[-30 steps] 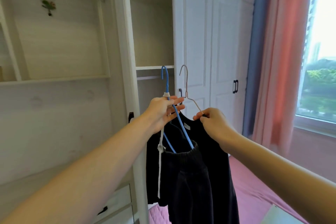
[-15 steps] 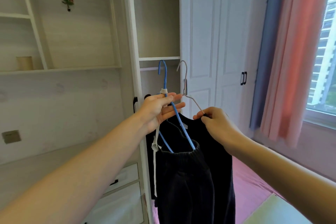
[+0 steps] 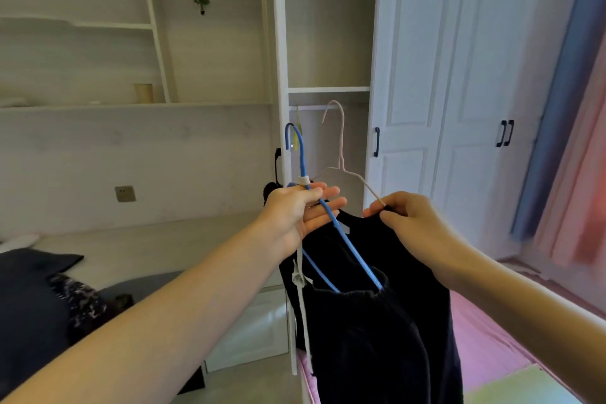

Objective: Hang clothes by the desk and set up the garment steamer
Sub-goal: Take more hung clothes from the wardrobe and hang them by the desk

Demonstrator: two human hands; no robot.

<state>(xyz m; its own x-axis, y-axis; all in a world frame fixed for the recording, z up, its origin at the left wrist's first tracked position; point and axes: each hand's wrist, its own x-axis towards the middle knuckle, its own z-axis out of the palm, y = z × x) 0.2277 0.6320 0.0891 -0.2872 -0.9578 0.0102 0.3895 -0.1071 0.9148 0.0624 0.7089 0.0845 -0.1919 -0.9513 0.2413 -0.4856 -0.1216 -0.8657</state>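
Two bare forearms reach in from the lower corners of the frame and meet at its centre. The left hand grips the blue hanger just below its hook, thumb on the near side, fingers curled round the wire from behind. From that hanger a pair of dark trousers hangs by the waistband, filling the lower centre of the frame, with a pale drawstring dangling down their left edge. The right hand, just to the right, pinches the shoulder of a pale wire hanger between thumb and curled fingers, together with the collar of a black top that hangs behind the trousers.

At the lower right lies a bed with a pink sheet and a light green patch at the bottom edge. At the lower left a dark bundle of fabric rests on the worktop, which runs across the left half of the frame, with white drawers under it.

Behind the hands stands an open wardrobe bay with a shelf and a rail; the hook of the pale hanger rises in front of the rail, whether touching it cannot be told. To its right are closed white wardrobe doors with dark handles, and at the far right blue and pink curtains. In the upper left, open shelves hold a small beige cup, a little plant ornament is fixed to the wall above, and a wall socket sits lower down.
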